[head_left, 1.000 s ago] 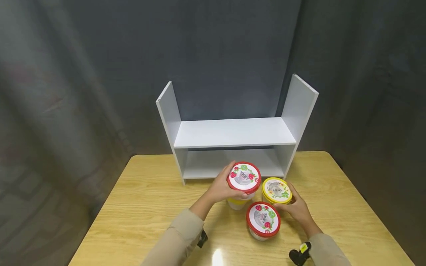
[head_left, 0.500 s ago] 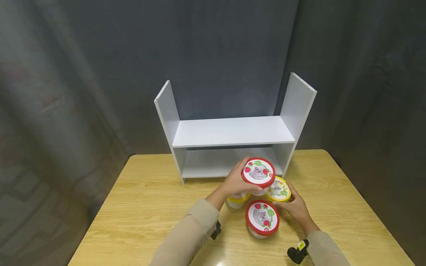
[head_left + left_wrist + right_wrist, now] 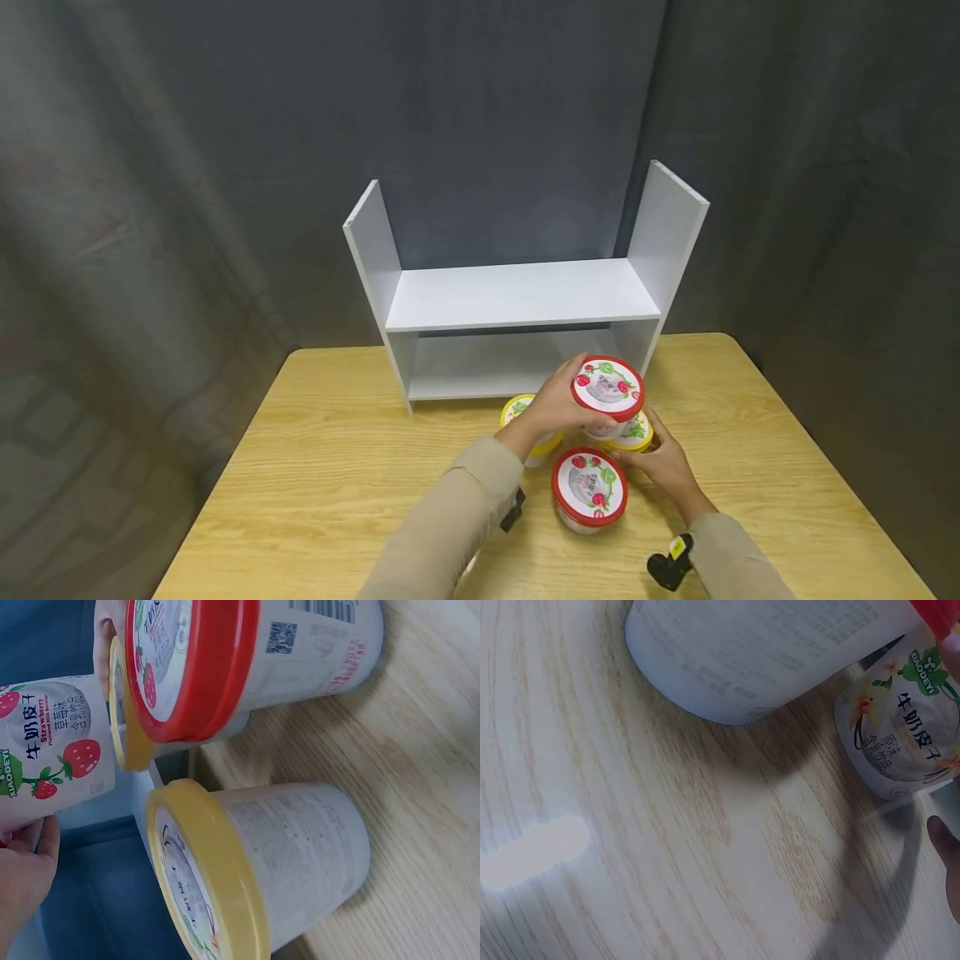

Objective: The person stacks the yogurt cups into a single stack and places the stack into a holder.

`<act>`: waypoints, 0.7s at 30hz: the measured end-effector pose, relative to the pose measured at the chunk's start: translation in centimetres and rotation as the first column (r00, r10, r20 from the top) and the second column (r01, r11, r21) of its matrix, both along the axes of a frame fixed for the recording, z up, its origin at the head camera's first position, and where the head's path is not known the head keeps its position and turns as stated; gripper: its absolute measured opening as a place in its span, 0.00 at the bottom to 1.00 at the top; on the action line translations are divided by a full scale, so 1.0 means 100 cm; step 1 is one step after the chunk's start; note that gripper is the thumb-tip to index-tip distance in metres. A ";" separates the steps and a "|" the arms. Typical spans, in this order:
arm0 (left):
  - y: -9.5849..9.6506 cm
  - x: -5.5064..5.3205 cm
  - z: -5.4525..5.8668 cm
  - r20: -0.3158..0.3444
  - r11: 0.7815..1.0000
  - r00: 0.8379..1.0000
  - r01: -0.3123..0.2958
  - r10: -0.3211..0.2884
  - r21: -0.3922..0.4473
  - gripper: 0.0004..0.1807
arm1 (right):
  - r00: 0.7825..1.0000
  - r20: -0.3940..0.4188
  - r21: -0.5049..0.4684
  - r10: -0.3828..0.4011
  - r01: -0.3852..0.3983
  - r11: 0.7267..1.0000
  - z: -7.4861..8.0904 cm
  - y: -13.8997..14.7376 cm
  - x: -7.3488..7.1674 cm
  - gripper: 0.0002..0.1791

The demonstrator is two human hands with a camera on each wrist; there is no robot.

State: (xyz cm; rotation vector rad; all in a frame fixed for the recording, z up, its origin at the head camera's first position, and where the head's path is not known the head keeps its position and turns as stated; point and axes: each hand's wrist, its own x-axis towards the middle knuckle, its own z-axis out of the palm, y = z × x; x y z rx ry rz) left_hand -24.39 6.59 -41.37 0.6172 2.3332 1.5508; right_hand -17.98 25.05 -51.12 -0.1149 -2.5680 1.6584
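My left hand (image 3: 557, 407) grips a tub with a red-rimmed strawberry lid (image 3: 608, 388) and holds it upright over a yellow-lidded tub (image 3: 634, 433). In the left wrist view the base of the strawberry tub (image 3: 56, 750) is right at the yellow lid (image 3: 133, 712); I cannot tell if they touch. Fingers and thumb of my right hand (image 3: 667, 473) are around that yellow-lidded tub, which stands on the table. A second red-lidded tub (image 3: 590, 487) is in front, and another yellow-lidded tub (image 3: 517, 407) stands to the left, partly behind my left hand.
A white two-level shelf (image 3: 522, 296) with tall side panels stands at the back of the wooden table (image 3: 330, 467), just behind the tubs. Dark grey curtains (image 3: 517, 125) surround the table. Black wrist devices (image 3: 670, 563) are strapped under both sleeves.
My left hand has carried the red-lidded tub to the right, from above the left yellow-lidded tub to above the right one. My right hand stays around its tub.
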 end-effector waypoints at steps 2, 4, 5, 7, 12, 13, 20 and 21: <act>0.004 0.000 0.001 0.001 1.000 1.000 0.000 0.000 -0.013 0.58 | 1.000 -0.007 -0.004 -0.012 0.012 1.000 -0.005 0.002 -0.001 0.54; 0.007 -0.001 0.002 -0.001 1.000 1.000 0.005 -0.005 -0.023 0.58 | 1.000 -0.013 -0.011 -0.014 0.014 1.000 -0.011 0.005 -0.002 0.54; 0.009 -0.001 0.002 -0.007 0.999 1.000 0.010 -0.010 -0.032 0.58 | 1.000 -0.015 -0.008 -0.019 0.019 1.000 -0.013 0.006 -0.002 0.55; 0.012 -0.002 0.002 -0.040 0.998 0.999 0.021 -0.023 -0.063 0.58 | 0.999 -0.010 -0.013 -0.047 0.047 0.999 -0.015 0.007 -0.002 0.55; 0.020 -0.002 -0.001 -0.112 0.989 0.992 0.051 -0.067 -0.136 0.57 | 0.999 0.006 -0.024 -0.033 0.033 0.999 -0.004 0.003 0.005 0.54; 0.022 -0.002 -0.002 -0.112 0.989 0.991 0.055 -0.071 -0.140 0.58 | 1.000 0.005 -0.027 -0.029 0.029 0.999 -0.002 0.001 0.006 0.53; 0.031 0.000 -0.006 -0.134 0.984 0.986 0.074 -0.096 -0.160 0.58 | 0.998 -0.002 -0.045 -0.055 0.055 0.997 0.002 -0.003 0.012 0.45; 0.032 0.000 -0.006 -0.136 0.984 0.985 0.080 -0.102 -0.162 0.58 | 0.999 0.002 -0.047 -0.055 0.055 0.997 0.003 -0.003 0.012 0.45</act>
